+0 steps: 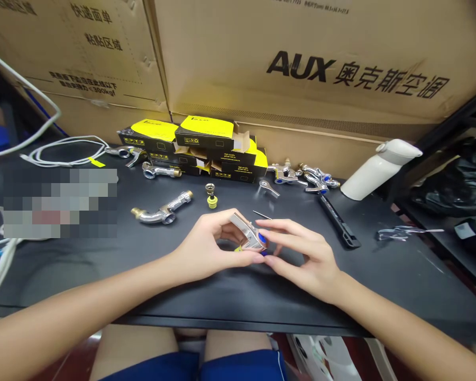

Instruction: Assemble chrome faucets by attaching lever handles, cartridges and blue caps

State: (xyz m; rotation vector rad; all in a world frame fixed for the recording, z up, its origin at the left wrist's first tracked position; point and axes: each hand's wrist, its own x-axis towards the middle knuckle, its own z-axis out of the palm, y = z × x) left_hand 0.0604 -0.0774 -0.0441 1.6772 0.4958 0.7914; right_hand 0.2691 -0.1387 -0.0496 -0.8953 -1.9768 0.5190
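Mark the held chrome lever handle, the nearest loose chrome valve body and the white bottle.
Chrome lever handle (245,229): head view, flat lever arm.
Chrome valve body (162,213): head view, middle section.
White bottle (365,175): head view, side wall.

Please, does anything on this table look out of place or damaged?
No spill or damage stands out. The upper right box looks slightly untidy: its end flap sticks out. The white bottle appears tilted, perhaps through lens distortion.

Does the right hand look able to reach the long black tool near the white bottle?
Probably yes: the long black tool lies just beyond the right hand, and nothing seems to stand between them. That hand would first have to leave the shiny metal part.
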